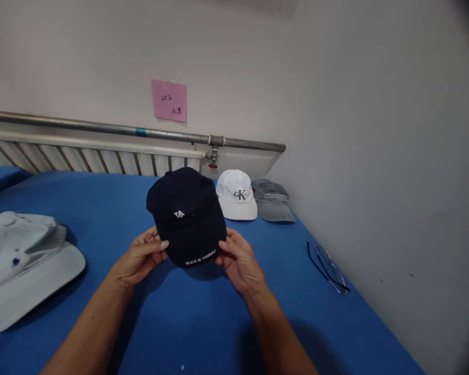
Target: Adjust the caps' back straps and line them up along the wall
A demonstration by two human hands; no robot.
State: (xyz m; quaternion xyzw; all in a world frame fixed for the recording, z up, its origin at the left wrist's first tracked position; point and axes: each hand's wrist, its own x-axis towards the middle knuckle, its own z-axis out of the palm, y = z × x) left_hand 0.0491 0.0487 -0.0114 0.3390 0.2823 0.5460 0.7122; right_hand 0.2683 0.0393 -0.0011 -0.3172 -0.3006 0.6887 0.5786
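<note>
Between my two hands is a dark navy baseball cap [187,224] with a small white emblem and the words "BELIEVE IN YOURSELF" along the brim. My left hand [143,255] pinches the left side of the brim, thumb on top. On the right side of the brim, my right hand [240,260] has the same kind of pinch. The cap is held above the blue tabletop [203,333], its brim pointing toward me. Behind it to the right sit a white cap [234,195] with black "GK" letters and a grey cap [273,200] with light lettering, side by side.
A pale cap [27,265] with a small dark blue logo lies at the left. Eyeglasses [328,268] rest near the right edge by the wall. A radiator [82,156], a metal pipe [164,134] and a red-handled valve [213,165] run along the back, below a pink note [169,100].
</note>
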